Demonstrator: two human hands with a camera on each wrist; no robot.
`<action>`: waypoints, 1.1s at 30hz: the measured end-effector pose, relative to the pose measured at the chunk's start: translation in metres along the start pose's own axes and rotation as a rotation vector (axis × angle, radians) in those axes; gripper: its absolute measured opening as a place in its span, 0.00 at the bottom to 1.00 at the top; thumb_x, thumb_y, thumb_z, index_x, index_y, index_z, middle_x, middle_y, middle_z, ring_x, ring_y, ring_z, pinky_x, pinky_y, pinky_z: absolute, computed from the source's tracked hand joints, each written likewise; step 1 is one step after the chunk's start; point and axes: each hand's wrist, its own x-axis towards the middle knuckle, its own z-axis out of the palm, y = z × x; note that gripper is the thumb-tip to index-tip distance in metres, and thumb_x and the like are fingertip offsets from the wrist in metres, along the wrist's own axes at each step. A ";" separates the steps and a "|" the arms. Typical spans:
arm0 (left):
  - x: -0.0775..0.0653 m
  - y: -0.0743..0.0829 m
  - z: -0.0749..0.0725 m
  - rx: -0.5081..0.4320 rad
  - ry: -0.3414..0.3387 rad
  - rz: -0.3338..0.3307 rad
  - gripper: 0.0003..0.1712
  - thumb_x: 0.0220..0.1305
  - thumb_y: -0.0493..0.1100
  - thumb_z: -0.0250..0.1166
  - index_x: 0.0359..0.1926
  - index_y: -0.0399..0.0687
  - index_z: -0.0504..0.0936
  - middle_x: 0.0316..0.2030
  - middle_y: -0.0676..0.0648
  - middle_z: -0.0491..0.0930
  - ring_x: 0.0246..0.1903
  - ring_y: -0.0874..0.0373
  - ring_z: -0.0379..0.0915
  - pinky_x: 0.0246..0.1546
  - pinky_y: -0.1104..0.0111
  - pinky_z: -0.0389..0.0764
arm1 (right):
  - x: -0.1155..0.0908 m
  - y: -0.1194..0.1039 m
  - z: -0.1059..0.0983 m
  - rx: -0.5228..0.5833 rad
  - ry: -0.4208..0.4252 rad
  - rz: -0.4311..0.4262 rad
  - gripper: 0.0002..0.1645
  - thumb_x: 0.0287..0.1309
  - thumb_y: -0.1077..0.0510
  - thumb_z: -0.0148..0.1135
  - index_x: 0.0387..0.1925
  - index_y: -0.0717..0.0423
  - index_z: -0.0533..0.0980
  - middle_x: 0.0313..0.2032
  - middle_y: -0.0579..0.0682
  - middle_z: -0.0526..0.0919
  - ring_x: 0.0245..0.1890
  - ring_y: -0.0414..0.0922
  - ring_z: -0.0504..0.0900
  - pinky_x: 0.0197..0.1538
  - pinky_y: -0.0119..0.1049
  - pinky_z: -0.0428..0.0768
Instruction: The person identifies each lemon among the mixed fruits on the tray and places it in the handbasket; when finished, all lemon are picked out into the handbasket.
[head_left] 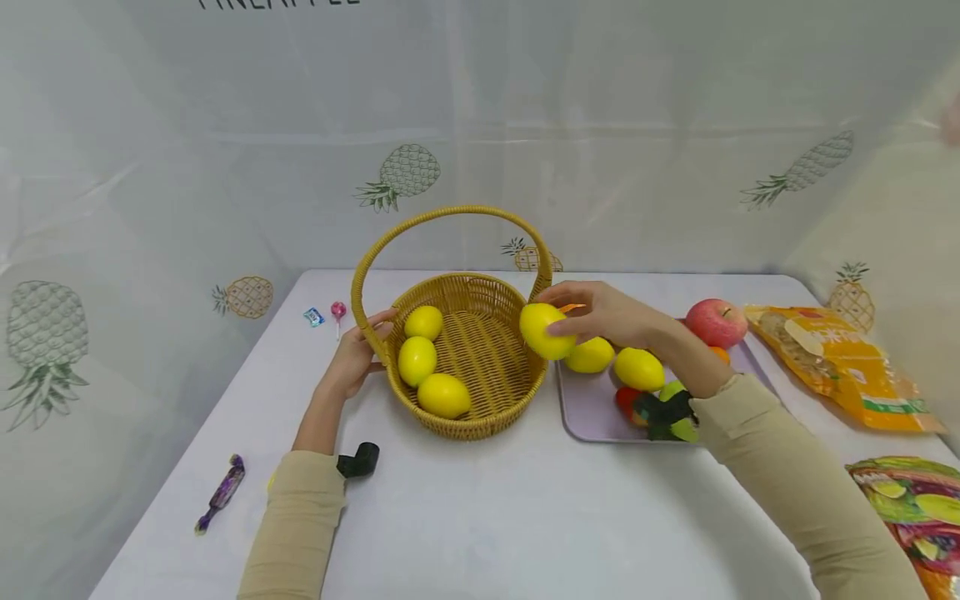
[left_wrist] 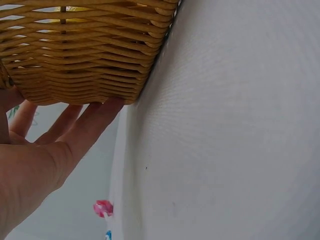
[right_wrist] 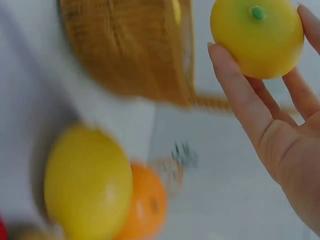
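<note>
Yellow lemon (right_wrist: 257,40), smooth, rounded, small green nub (right_wrist: 258,13), in right hand (head_left: 603,312)

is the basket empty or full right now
Neither: the basket holds three lemons along its left side in the head view, and much of its woven floor shows bare.

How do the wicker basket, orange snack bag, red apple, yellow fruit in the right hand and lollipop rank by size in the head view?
1. Wicker basket
2. Orange snack bag
3. Red apple and held yellow fruit: too alike to rank
4. Lollipop
</note>
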 end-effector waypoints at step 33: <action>-0.001 0.001 0.002 0.009 0.012 -0.007 0.27 0.76 0.46 0.49 0.72 0.47 0.62 0.67 0.37 0.61 0.62 0.40 0.61 0.52 0.48 0.75 | 0.034 -0.013 0.008 0.090 -0.250 0.073 0.31 0.68 0.51 0.57 0.68 0.56 0.63 0.67 0.56 0.65 0.65 0.56 0.65 0.60 0.48 0.72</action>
